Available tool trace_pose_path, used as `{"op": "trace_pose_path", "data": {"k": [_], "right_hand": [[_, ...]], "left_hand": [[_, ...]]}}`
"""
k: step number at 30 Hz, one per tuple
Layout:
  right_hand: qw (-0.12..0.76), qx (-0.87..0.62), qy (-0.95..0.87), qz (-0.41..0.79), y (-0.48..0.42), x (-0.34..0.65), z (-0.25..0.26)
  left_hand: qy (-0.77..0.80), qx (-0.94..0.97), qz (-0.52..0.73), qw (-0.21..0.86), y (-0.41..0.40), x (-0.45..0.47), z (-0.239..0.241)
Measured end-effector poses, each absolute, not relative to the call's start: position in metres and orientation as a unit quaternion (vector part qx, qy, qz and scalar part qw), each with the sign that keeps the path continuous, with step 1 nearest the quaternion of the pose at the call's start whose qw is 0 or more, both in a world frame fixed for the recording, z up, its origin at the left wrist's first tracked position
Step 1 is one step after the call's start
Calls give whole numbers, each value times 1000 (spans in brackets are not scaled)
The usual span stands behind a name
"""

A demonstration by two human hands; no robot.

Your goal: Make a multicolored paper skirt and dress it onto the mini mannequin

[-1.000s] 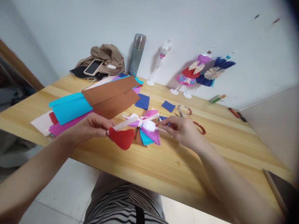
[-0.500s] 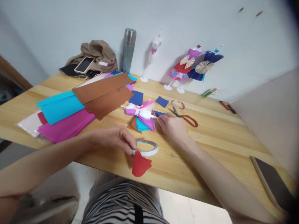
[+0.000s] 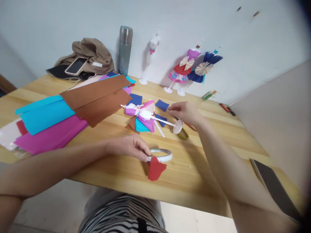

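Note:
My left hand [image 3: 131, 146] pinches a white tape roll [image 3: 162, 154] against the table near the front edge. A red paper piece [image 3: 155, 168] hangs from the same fingers. A white doll figure [image 3: 142, 114] in a pink, purple and teal paper dress lies in the middle of the table, its round stand base [image 3: 178, 127] pointing right. My right hand [image 3: 186, 111] is just beyond that base with its fingers curled down. What they hold is hidden. A red scissor part [image 3: 190, 126] and an olive ring [image 3: 184, 134] show under the wrist.
Brown [image 3: 97, 97], cyan [image 3: 46, 113] and magenta [image 3: 51, 136] paper sheets lie at the left. Blue paper squares [image 3: 162, 104] lie near the doll. A flask [image 3: 125, 50], a phone on a bag [image 3: 76, 65] and dressed figures [image 3: 191, 69] stand along the wall. A dark tablet [image 3: 274, 186] lies at the right edge.
My left hand brought the tape roll and red piece down to the front of the table. My right hand let go of the doll's stand and moved back right, over the scissors.

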State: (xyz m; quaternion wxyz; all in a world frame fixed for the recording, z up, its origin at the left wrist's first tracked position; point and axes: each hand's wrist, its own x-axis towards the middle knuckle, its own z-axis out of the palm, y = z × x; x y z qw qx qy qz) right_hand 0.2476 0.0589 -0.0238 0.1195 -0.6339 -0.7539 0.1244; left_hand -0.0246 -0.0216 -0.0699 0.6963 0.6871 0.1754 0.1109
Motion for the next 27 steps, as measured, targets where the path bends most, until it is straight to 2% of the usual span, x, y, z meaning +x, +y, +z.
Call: {"op": "trace_pose_path", "data": {"k": [2, 3, 9, 12, 15, 19, 21, 25, 27], "right_hand": [[10, -645, -751, 143, 75, 243, -26], [-12, -646, -750, 144, 81, 239, -29], [-50, -631, -750, 194, 93, 226, -39], [-7, -637, -741, 212, 88, 232, -27], [88, -640, -723, 245, 74, 240, -10], [229, -602, -684, 343, 45, 239, 0], [298, -558, -643, 431, 30, 231, 0], [321, -498, -631, 502, 12, 217, 0], [306, -509, -650, 474, 9, 216, 2]], "left_hand": [[191, 656, 133, 718, -22, -26, -68], [191, 638, 147, 731, -22, -28, -68], [183, 547, 188, 795, -25, -34, -68], [182, 526, 186, 810, -26, -34, -68], [181, 511, 188, 819, -29, -33, -68], [186, 504, 207, 818, -33, -34, -67], [200, 496, 220, 816, -34, -35, -65], [220, 466, 268, 814, -37, -36, -61], [221, 452, 288, 815, -37, -37, -60]]}}
